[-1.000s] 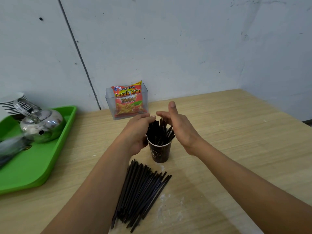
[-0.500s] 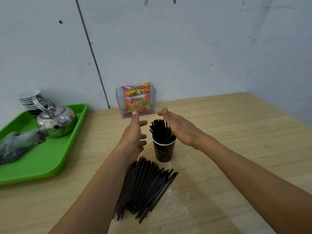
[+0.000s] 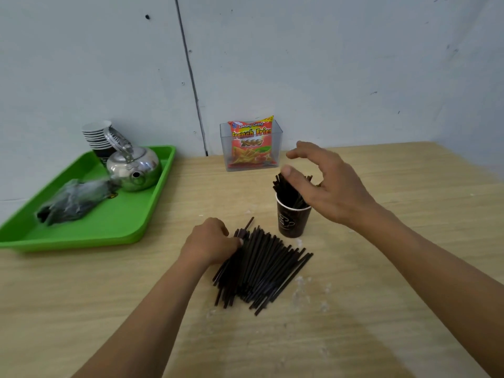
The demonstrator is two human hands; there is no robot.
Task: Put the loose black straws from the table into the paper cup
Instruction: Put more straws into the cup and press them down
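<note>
The left hand (image 3: 212,242) lies curled on the far left end of the pile of loose straws (image 3: 261,271). Its fingers close on the tips of a few of them, and one straw pokes up past the knuckles. The right hand (image 3: 330,188) hovers over the paper cup (image 3: 293,223) with its fingers spread and loosely bent, holding nothing. Its thumb sits at the tops of the straws in the cup (image 3: 286,190); I cannot tell if it touches them.

The cup stands upright on the bench (image 3: 409,241), dark with a white rim. The bundle inside it leans towards the left. The loose pile lies flat just in front of the cup and slightly to its left, fanned out, its nearest ends close to the cup's base. Pale dusty specks mark the bench in front of the cup, beside the pile.

Behind the cup, against the wall (image 3: 327,64), a clear box (image 3: 277,148) holds a red and orange snack packet (image 3: 251,143). Well to the left of the cup is a green tray (image 3: 109,219). It carries a shiny kettle (image 3: 133,167), a stack of cups (image 3: 98,136) behind the kettle, and a blurred grey bundle (image 3: 73,199). Only the right hand is over the cup's mouth.
</note>
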